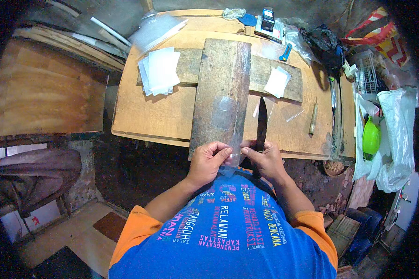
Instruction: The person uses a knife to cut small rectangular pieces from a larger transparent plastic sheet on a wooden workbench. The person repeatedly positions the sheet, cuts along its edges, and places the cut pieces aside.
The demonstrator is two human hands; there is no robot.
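Note:
My left hand [209,162] pinches a clear plastic sheet [234,158] between thumb and fingers, just off the near end of a long wooden plank [223,69]. On the sheet's other side, my right hand [263,157] has its thumb and forefinger at the plastic's edge. That same hand also holds a knife, whose dark blade [262,120] points away from me and whose handle is mostly hidden by the palm. A clear plastic piece [223,113] lies flat on the plank. Whether it joins the sheet in my fingers, I cannot tell.
Stacked plastic sheets [160,71] sit left of the plank; a smaller stack [278,82] rests on a crosswise board [295,82]. Offcut strips [295,115], a thin pointed tool [313,118] and a blue utility knife [285,52] lie right on the wooden table [153,117].

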